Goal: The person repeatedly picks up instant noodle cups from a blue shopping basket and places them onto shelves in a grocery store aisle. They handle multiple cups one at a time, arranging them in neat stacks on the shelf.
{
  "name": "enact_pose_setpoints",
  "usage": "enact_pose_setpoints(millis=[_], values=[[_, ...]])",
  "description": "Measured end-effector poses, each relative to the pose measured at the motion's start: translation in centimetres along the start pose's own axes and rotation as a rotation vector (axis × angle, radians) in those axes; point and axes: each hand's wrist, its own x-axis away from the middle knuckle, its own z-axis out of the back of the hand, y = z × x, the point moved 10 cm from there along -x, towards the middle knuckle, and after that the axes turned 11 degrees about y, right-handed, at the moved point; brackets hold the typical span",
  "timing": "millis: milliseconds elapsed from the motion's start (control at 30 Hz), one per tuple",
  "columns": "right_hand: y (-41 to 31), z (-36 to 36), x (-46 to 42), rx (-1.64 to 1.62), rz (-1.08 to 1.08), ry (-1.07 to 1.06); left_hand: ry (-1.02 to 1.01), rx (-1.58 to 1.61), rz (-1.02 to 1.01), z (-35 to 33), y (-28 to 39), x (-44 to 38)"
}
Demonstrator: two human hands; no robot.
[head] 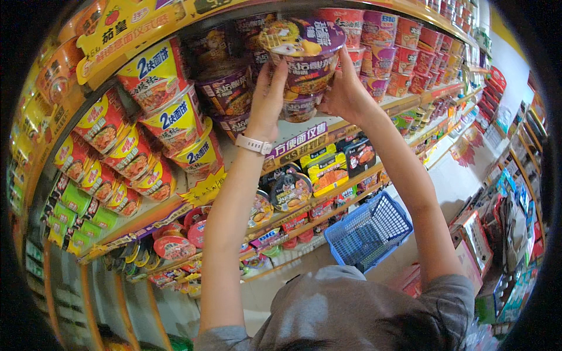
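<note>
My left hand (268,98) and my right hand (351,94) grip a purple instant-noodle cup (307,66) from both sides. Its printed lid faces up toward me. Directly beneath it is a smaller-looking purple noodle cup (299,109), partly hidden; whether the two touch, I cannot tell. A pale watch band (253,145) circles my left wrist. To the left of my left hand stand stacked dark purple noodle cups (225,93) on the same shelf. Right of my right hand rise stacks of purple noodle cups (376,61) and red noodle cups (406,59).
Yellow noodle tubs (175,123) and red-and-yellow noodle cups (127,153) fill the shelf's left part. An overhanging upper shelf edge (210,15) lies above. Below, a blue plastic basket (333,239) rests on the floor. Packed goods (511,219) line the right side.
</note>
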Motion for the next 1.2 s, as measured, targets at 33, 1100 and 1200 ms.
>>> enact_pose_setpoints(millis=[33,1100,1200], values=[[-0.4,-0.3,0.7,0.005,0.007,0.020,-0.020,0.012,-0.006,-0.3,0.5,0.3],[24.8,25.1,38.8,-0.447,-0.211,1.193,-0.432,-0.043,0.832,-1.4,-34.3,39.4],[28.1,28.0,40.6,-0.351,-0.251,1.184,-0.349,0.005,1.097,-0.6,-36.6,42.4]])
